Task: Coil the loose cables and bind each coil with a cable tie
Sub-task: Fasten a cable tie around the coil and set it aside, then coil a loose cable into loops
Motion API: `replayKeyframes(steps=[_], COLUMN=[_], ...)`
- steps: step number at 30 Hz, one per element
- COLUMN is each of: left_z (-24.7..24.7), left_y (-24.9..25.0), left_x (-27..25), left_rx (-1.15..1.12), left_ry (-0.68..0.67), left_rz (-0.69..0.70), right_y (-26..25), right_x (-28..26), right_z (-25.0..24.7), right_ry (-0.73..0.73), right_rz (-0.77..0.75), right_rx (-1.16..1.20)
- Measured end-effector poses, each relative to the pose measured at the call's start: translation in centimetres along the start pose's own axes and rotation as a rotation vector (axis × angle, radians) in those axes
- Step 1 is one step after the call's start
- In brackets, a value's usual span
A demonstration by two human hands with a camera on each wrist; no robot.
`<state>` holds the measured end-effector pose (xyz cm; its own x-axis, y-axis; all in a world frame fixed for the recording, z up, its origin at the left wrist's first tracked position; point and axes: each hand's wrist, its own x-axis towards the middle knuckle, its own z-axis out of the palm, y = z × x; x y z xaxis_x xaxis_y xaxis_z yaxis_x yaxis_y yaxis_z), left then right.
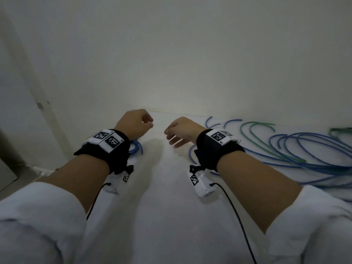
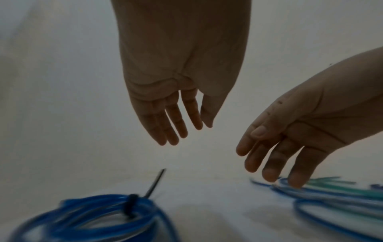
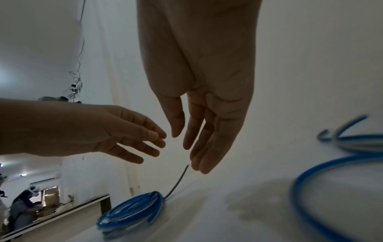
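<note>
Both hands empty, fingers loose: left hand [image 2: 176, 91], right hand [image 3: 203, 98]; tied coil [image 2: 93, 216] sits on counter [image 1: 171, 206] under left hand; loose cables [image 1: 304, 149] lie to the right; prob. light, bendy, springy; grab one near its end.

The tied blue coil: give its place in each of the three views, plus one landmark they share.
Head: the tied blue coil peeks out just beyond the left wrist band, mostly hidden.
Left wrist: bottom left, blurred, with the black cable tie round it.
Right wrist: bottom centre-left, at the table's edge, tie tail sticking up.
Shared landmark: the loose blue cables on the white table.
</note>
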<state>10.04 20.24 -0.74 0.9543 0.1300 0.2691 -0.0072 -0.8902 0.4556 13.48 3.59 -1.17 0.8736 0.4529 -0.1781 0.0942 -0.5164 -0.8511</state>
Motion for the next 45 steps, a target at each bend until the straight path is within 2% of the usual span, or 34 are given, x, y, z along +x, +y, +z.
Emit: replayKeyframes(steps=[7, 13, 18, 20, 25, 33, 36, 40, 43, 45], left_z=[4.8, 8.7, 11.4, 12.4, 13.9, 13.3, 12.8, 12.4, 11.8, 11.2], left_y=[11.5, 18.2, 20.9, 21.3, 21.5, 20.0, 20.3, 21.0, 22.4, 23.5], left_x=[-2.3, -5.2, -7.1, -7.6, -8.1, -6.2, -5.9, -5.7, -6.2, -6.8], left_rx=[-0.046, -0.032, 0.012, 0.04, 0.134, -0.045, -0.175, -0.387, -0.643, -0.813], left_ry=[-0.225, -0.427, -0.532, -0.556, -0.554, -0.329, -0.299, -0.265, -0.273, -0.313], left_rz=[0.276, 0.383, 0.379, 0.384, 0.425, 0.326, 0.309, 0.237, 0.199, 0.233], right_y=[5.6, 12.3, 15.4, 16.3, 17.7, 18.3, 18.4, 18.2, 17.8, 17.5], right_x=[-8.6, -15.0, -18.8, -19.6, -19.9, -20.1, -19.9, -19.9, -20.0, -19.9], right_z=[-9.6, -15.4, -17.3, -17.4, -17.7, -19.8, -20.1, -20.3, -20.2, -20.1], right_ry=[0.109, 0.187, 0.034, 0.034, 0.191, 0.53, 0.66, 0.844, 0.894, 0.89], right_rz=[0.026, 0.109, 0.106, 0.056, -0.097, -0.287, -0.363, -0.363, -0.348, -0.341], right_rx=[-0.181, -0.314, -0.585, -0.679, -0.672, -0.519, -0.521, -0.482, -0.526, -0.51])
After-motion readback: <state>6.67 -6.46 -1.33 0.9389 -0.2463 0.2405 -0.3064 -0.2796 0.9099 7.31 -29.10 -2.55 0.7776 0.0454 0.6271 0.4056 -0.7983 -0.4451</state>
